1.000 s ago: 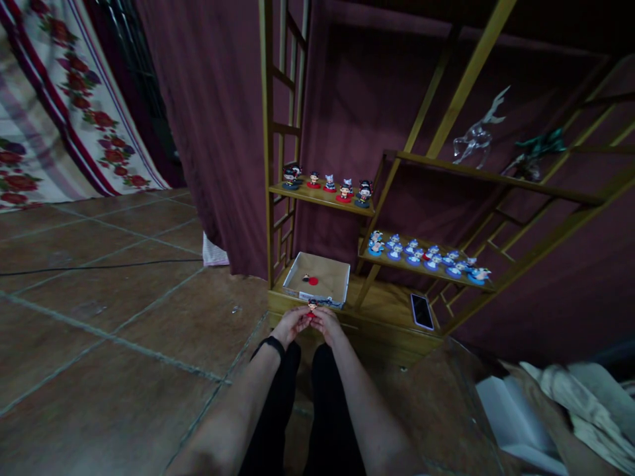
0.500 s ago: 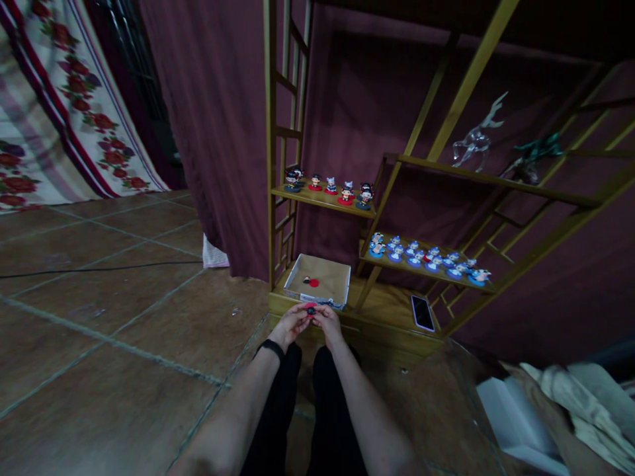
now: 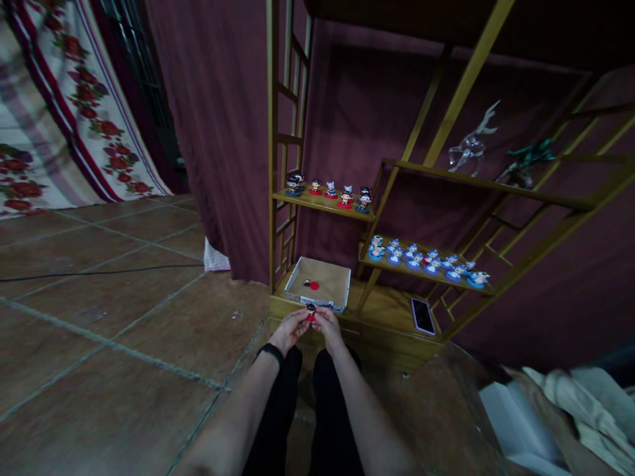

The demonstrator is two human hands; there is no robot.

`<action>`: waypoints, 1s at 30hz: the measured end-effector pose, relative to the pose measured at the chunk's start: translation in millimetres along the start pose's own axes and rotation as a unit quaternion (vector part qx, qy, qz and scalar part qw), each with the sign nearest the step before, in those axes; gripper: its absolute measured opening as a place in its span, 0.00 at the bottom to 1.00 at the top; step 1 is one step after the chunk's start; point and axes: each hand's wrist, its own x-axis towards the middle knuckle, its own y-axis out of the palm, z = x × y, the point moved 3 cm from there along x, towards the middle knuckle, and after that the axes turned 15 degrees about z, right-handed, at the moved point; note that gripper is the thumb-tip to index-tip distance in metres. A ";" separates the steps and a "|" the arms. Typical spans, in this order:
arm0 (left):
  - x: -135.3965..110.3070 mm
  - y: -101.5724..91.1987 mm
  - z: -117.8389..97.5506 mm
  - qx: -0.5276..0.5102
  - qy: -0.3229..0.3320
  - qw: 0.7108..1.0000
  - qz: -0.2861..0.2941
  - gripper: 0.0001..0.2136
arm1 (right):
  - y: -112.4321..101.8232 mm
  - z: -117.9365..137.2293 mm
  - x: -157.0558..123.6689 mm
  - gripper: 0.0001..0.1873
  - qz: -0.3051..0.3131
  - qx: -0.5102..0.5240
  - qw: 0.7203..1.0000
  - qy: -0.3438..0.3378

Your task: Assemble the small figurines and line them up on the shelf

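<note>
A small figurine (image 3: 311, 311) with a dark head and a red base is held between both my hands, just in front of a shallow cardboard box (image 3: 342, 291). My left hand (image 3: 290, 328) pinches it from the left; a dark band is on that wrist. From the right, my right hand (image 3: 325, 324) closes on the same figurine. Inside the box lie a red disc (image 3: 314, 285) and a small dark piece. The box rests on the bottom board of a wooden shelf unit (image 3: 387, 311).
Several red-based figurines (image 3: 330, 192) stand on a middle shelf and several blue-based ones (image 3: 426, 259) on a lower one. A phone (image 3: 422, 315) lies on the bottom board. A glass deer (image 3: 469, 142) is higher up. White paper and cloth (image 3: 546, 410) lie at right.
Both hands stay together on the figurine, which has turned a little in my fingers. The view has shifted slightly.
</note>
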 end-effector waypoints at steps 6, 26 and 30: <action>0.2 0.5 1.3 0.000 -0.019 1.000 -0.017 0.02 | -0.8 0.4 -1.7 0.15 -0.001 -0.002 1.000 0.023; 6.5 1.1 3.4 0.044 0.022 0.998 -0.045 0.02 | -1.3 0.1 3.2 0.20 -0.023 -0.025 0.999 0.017; 5.7 3.5 3.3 0.063 0.035 0.996 -0.052 0.02 | -3.3 -1.2 4.2 0.20 -0.019 -0.022 1.000 0.010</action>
